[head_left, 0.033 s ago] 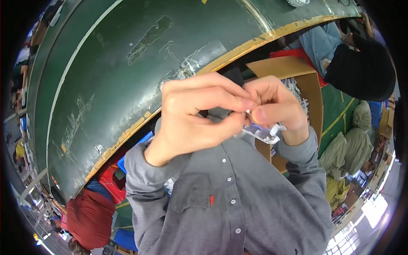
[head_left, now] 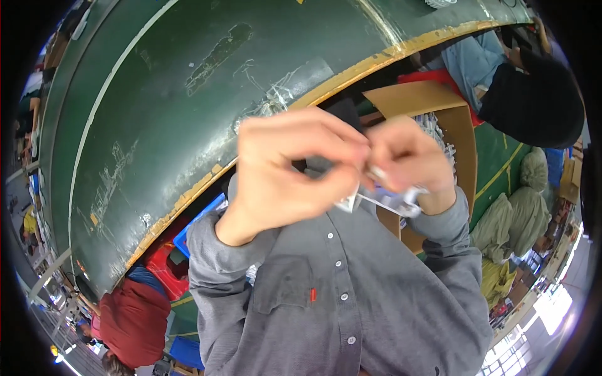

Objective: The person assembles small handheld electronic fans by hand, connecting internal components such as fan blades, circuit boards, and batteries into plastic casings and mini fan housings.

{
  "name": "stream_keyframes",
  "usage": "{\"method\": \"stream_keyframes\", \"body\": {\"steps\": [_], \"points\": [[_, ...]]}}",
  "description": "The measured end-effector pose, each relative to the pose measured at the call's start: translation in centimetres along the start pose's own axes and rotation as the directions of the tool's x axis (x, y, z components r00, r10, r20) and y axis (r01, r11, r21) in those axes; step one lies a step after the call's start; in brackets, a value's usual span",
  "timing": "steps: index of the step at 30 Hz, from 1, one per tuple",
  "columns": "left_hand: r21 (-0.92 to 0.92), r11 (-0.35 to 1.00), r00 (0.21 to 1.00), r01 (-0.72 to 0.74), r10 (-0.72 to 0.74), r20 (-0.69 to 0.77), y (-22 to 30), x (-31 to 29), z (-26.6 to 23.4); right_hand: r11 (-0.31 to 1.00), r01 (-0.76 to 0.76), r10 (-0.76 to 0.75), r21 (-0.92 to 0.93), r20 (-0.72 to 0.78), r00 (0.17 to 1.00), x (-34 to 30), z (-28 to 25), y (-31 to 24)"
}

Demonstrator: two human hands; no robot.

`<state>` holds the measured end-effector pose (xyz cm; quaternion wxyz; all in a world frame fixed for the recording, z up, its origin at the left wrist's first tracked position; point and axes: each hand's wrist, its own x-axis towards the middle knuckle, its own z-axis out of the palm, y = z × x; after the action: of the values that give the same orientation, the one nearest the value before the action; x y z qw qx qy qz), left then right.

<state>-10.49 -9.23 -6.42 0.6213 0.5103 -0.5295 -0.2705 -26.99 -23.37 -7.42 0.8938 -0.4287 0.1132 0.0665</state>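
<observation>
My left hand is raised in front of my chest, thumb and forefinger drawn together in a pinch. What lies between those fingertips, if anything, is hidden. Close on its right is my right hand, smeared by motion, with its fingers curled around a white and clear plastic part. A small white tip shows by the right thumb. The part hangs below the fingers, and a pale end of it comes out under my left fingertips. Its exact shape is blurred.
A green worktable with a worn wooden edge curves ahead of me. An open cardboard box of white plastic pieces stands at right, beside a person in black. Left are a blue bin, a red container and a person in dark red.
The fingertips of my two hands have parted slightly. My right hand has become blurred with movement, and the plastic part has shifted a little and shows more below the fingers.
</observation>
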Motion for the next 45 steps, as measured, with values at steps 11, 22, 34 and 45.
{"method": "stream_keyframes", "body": {"steps": [11, 22, 34, 45], "points": [[-0.357, 0.932, 0.977, 0.058, -0.127, -0.173, 0.0, 2.1, -4.9, 0.526, -0.601, -0.279, -0.602, -0.79, 0.546, -14.7, -16.4, 12.5], [-0.08, 0.989, 0.988, 0.126, -0.133, -0.076, 3.7, 8.6, -0.6, 0.829, 0.545, -0.559, -0.127, -0.181, 0.809, 0.8, 0.4, 2.4], [0.364, 0.905, 0.968, 0.22, -0.158, -0.193, -1.4, 10.2, -7.6, 0.624, 0.375, -0.527, 0.686, 0.014, 0.85, 3.3, -2.4, 1.1], [0.542, 0.454, 0.694, 0.707, -0.299, -0.655, -7.8, -9.8, -18.8, 0.659, 0.569, -0.604, 0.492, -0.106, 0.79, 0.6, -11.6, -4.2]]}}
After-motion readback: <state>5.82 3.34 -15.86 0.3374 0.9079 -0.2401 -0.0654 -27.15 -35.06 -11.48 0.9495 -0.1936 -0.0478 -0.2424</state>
